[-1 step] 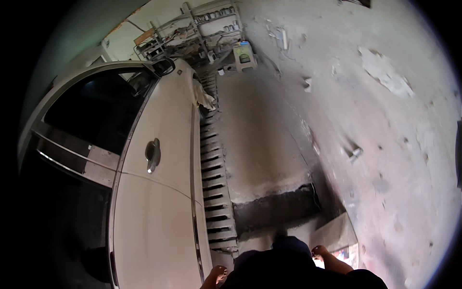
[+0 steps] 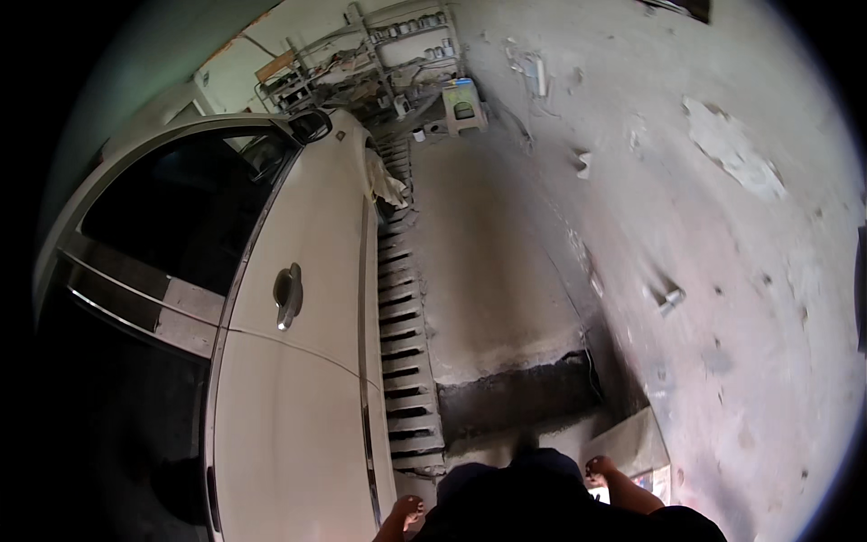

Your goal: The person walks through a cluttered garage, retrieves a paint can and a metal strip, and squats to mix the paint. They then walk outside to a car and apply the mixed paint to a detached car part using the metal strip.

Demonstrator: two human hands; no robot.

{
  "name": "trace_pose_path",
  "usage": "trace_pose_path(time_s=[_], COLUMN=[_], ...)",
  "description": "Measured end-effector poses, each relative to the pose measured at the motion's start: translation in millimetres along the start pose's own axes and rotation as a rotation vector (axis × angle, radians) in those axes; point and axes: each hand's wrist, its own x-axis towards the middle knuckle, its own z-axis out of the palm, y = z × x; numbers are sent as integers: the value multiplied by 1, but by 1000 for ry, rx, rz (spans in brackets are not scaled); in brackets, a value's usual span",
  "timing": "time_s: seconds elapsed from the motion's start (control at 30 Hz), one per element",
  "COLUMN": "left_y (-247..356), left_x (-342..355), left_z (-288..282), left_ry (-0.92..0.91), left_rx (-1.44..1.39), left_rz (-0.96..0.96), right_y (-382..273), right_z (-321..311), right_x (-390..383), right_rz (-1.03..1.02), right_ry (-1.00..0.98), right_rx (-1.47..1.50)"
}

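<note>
My left hand (image 2: 409, 510) is at the lower edge, near the side of a cream car (image 2: 289, 397) with a metal door handle (image 2: 288, 296). Its fingers are curled, and I cannot make out whether they hold anything. My right hand (image 2: 601, 471) is low beside the right wall, near a slanted pale board or sheet (image 2: 623, 438), also with curled fingers and contents too small to make out. Between the hands, my dark clothing (image 2: 515, 497) fills the bottom middle.
A slotted floor strip (image 2: 406, 361) runs along the car, beside a concrete slab (image 2: 488, 253) ending at a dark recess (image 2: 515, 397). A peeling wall (image 2: 704, 253) bounds the right. At the back stand metal shelves with cans (image 2: 406, 29), a plastic stool (image 2: 465, 117) and a white cup (image 2: 418, 135).
The view has shifted slightly, so the back of the room sits a little lower and further right. My hands look much the same.
</note>
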Motion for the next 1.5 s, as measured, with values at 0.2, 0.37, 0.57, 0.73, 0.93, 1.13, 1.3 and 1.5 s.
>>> trace_pose_path(time_s=[0.2,0.37,0.57,0.73,0.93,1.13,1.3,1.5], left_y=[133,291,430,600,868,859,933,1055], left_x=[89,173,328,413,475,491,509,617], left_z=[-52,-27,-206,-262,-263,-295,-296,-344], left_ry=[-248,277,-254,37,71,16,9,115], left_rx=[-18,-137,169,124,-176,-354,333,1338], left_rz=[2,-293,-13,247,269,-194,98,538], right_y=[-168,-287,-468,-603,-664,-913,-1078,-1292], right_z=[-84,-126,-107,-147,-218,-244,-327,-395], right_x=[134,212,231,237,360,373,474,597], right_rz=[-505,-434,-59,29,-153,115,37,-302], right_ry=[-141,-38,25,22,114,79,-15,40], right_rx=[-173,274,35,197,-45,95,270,198])
